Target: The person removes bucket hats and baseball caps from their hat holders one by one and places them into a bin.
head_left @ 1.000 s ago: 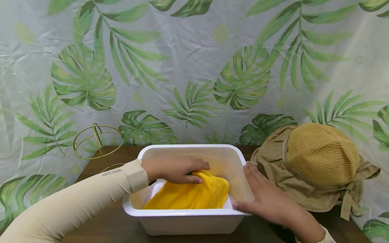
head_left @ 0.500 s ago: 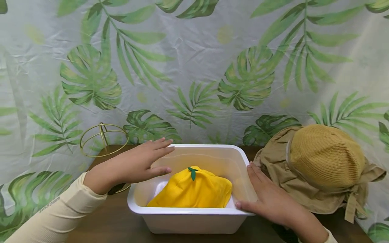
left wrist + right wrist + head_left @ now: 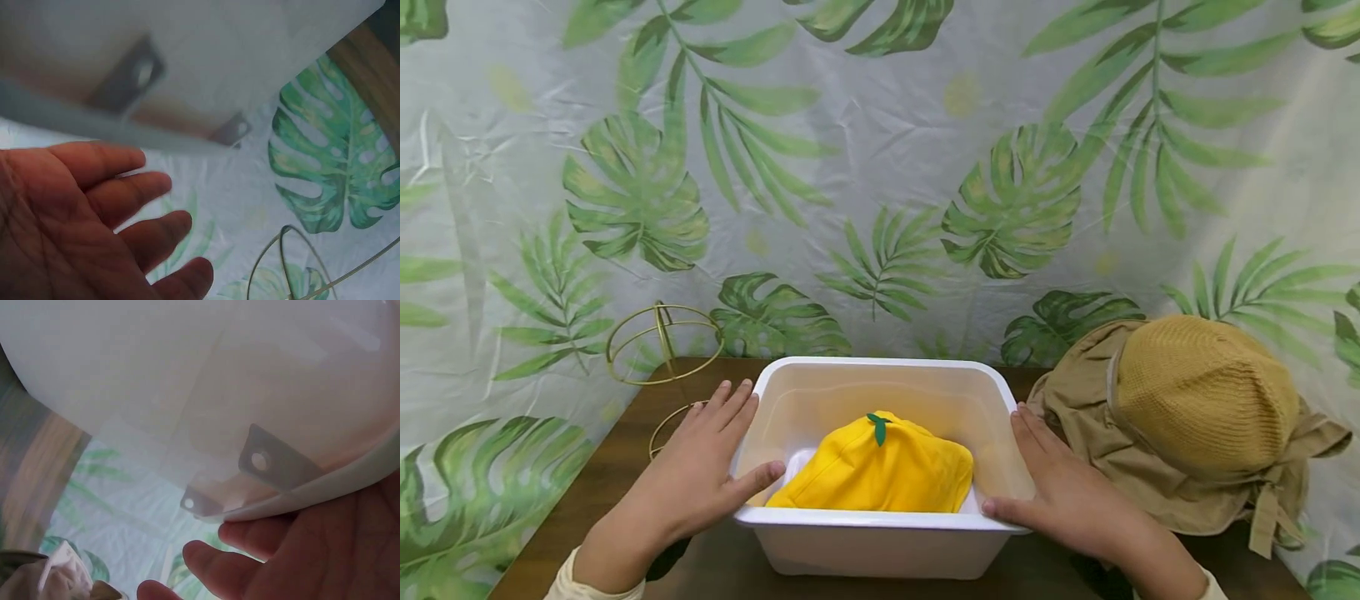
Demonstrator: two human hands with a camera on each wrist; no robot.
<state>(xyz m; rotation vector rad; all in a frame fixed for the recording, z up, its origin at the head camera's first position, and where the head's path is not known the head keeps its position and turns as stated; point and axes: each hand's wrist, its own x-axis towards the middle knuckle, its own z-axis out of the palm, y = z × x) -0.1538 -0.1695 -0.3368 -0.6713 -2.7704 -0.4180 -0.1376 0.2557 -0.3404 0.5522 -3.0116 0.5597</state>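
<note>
A white plastic tub [image 3: 865,520] stands on the table with a yellow cloth hat [image 3: 895,475] lying in it. A green leaf-shaped tab [image 3: 878,428] tops the hat. My left hand [image 3: 696,467] is at the tub's left side, fingers spread along the outside and thumb over the front left corner. In the left wrist view its fingers [image 3: 156,231] are relaxed below the tub's rim. My right hand [image 3: 1067,487] rests against the right side, fingers extended and thumb on the front right corner. The right wrist view shows its fingertips [image 3: 237,532] right at the rim's underside.
To the right, a mustard knitted hat [image 3: 1206,396] sits on a khaki cloth hat [image 3: 1090,392] with tie ends. A gold wire stand [image 3: 662,337] is at the back left, partly behind my left hand. Leaf-patterned sheeting [image 3: 887,167] hangs behind the dark wooden table [image 3: 625,442].
My left hand has come off the yellow hat, lifted out of the tub and moved left and down to its left side. The right hand stays at the right rim.
</note>
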